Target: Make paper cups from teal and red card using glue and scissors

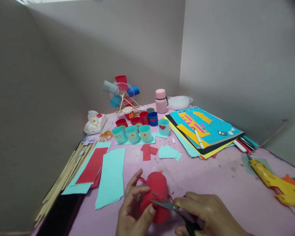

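Near the table (236,183) front edge: left hand (134,209) grips red paper cup (156,193); right hand (208,213) closed on scissors (169,206); bare surface right.

Red paper cup (155,193) lay on side, paper-wrapped, held near front edge; dark scissors (170,206) blades touched its lower side.

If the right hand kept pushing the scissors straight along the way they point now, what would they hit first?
Likely the red paper cup: the scissors in the right hand point left, blades already at it, with the left hand just beyond.
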Motion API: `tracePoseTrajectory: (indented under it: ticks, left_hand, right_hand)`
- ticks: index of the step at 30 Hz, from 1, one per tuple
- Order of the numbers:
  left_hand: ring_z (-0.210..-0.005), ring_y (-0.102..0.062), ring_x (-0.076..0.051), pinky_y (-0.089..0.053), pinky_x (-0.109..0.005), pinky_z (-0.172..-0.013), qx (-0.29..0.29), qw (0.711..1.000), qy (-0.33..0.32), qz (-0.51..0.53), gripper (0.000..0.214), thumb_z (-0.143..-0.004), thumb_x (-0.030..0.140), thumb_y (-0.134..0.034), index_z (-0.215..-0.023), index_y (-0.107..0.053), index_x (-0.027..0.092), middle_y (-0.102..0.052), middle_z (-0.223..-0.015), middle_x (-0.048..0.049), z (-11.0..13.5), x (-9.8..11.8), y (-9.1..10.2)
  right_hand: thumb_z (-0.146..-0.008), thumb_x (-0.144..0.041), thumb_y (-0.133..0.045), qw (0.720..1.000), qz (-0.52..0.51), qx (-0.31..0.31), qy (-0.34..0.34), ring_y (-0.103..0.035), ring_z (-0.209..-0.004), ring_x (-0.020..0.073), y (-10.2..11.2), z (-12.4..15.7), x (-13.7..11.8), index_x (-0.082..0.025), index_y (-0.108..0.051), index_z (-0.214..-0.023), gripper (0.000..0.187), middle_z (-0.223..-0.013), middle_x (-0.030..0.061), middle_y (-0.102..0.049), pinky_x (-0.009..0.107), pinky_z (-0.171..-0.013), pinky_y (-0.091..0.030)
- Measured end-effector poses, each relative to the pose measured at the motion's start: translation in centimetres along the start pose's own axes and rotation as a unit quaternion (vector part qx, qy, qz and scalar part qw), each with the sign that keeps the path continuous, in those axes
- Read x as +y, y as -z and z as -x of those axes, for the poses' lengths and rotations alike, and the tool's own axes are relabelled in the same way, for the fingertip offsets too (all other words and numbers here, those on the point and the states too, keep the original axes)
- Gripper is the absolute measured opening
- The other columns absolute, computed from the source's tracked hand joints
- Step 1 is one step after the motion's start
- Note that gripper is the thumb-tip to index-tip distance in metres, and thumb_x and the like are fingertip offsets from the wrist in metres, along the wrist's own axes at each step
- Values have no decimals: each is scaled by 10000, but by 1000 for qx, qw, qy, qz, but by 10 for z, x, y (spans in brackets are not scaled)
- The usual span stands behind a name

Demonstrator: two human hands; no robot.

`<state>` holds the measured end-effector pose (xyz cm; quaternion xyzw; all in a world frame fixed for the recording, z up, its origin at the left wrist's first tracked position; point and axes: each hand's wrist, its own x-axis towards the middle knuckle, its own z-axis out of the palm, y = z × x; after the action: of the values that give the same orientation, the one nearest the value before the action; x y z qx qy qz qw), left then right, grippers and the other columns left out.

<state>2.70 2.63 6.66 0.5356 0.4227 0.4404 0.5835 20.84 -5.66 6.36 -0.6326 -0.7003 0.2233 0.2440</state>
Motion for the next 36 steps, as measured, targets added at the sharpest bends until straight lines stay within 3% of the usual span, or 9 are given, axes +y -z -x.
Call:
tracePoseTrajectory:
  ticks: [5,11,17,22,26,28,31,34,36]
  left_hand:
    - [-1335,-368,-317,-271,-473,-1097,-32,999,-13,-39,169,-686,409,-729,-622,-694,257,-545,-1356,-62,-1,1,5]
    - [-1343,-350,-334,-203,-536,-1111,-67,998,14,-9,167,-653,438,-754,-718,-724,287,-531,-1380,-61,-3,-3,5]
    - [-1311,-399,-341,-290,-523,-1070,-65,997,30,40,270,-593,419,-803,-816,-714,297,-508,-1383,-76,-2,-4,2]
    - [-1248,-471,-326,-333,-496,-1046,-61,997,33,36,156,-623,392,-787,-688,-713,270,-568,-1297,-67,-1,1,3]
    - [-1226,-499,-302,-412,-407,-991,-64,997,30,24,127,-638,372,-783,-656,-720,263,-614,-1221,-64,-1,6,3]
    - [-1226,-504,-303,-442,-386,-964,-66,996,42,51,253,-602,400,-805,-823,-735,301,-596,-1267,-62,-1,6,1]
    - [-1216,-519,-325,-481,-396,-923,-88,987,76,110,708,-496,480,-841,-1157,-617,362,-539,-1354,-80,-2,1,0]
    - [-1178,-549,-345,-453,-437,-951,-133,970,123,160,1004,-430,518,-854,-1332,-446,354,-495,-1384,-116,-2,-7,1]
    - [-1167,-555,-349,-427,-460,-969,-149,961,145,181,1087,-446,503,-858,-1391,-346,342,-490,-1378,-135,-2,-11,2]
  right_hand:
    - [-779,-453,-657,1000,9,-17,21,-603,-597,154,-2,0,2,-291,-664,-1018,289,-708,-14,-644,218,-526,-358]
    - [-801,-511,-614,1000,6,-18,23,-594,-582,151,-2,-2,2,-293,-668,-1022,316,-695,-12,-636,217,-518,-360]
    - [-791,-465,-637,1000,9,-10,22,-601,-594,150,-2,-1,2,-295,-661,-1030,294,-711,-14,-644,213,-519,-362]
    - [-817,-517,-587,999,15,-9,34,-611,-595,156,-4,-1,3,-291,-653,-1040,325,-712,-7,-649,222,-523,-366]
    - [-821,-515,-583,999,23,-6,39,-612,-591,157,-4,-1,4,-282,-658,-1017,314,-708,-4,-651,223,-517,-364]
    - [-832,-535,-558,999,23,-1,43,-610,-584,154,-3,0,4,-278,-658,-1031,340,-704,-1,-650,219,-514,-367]
    - [-844,-571,-518,999,11,6,46,-602,-572,149,-2,0,3,-269,-661,-1043,389,-687,1,-642,212,-508,-372]
    - [-840,-610,-495,999,-11,12,43,-594,-562,148,-3,0,4,-258,-670,-1009,428,-671,2,-630,209,-509,-379]
    - [-841,-624,-479,999,-23,10,43,-591,-558,147,-3,0,4,-255,-672,-969,436,-671,5,-628,209,-509,-378]
